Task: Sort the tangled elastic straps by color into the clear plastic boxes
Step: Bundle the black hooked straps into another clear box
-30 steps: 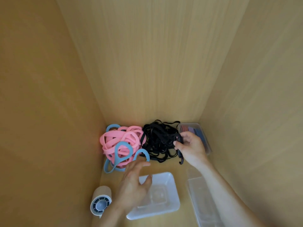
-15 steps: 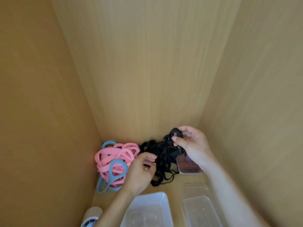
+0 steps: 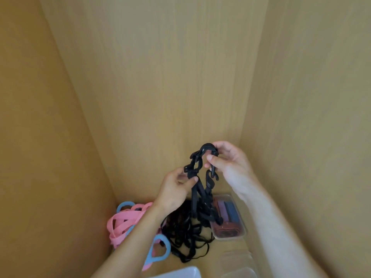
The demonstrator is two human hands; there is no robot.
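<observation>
Both hands lifted black straps (image 3: 197, 199) clear: left hand (image 3: 176, 189) gripped mid-bundle, right hand (image 3: 228, 165) fingers pinched hooked top. Next: tease one free, box it.

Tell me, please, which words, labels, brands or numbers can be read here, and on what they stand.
None: no readable text shows on the black elastic straps with plastic hooks, the pink elastic straps, the clear plastic box or the light wooden walls.
</observation>
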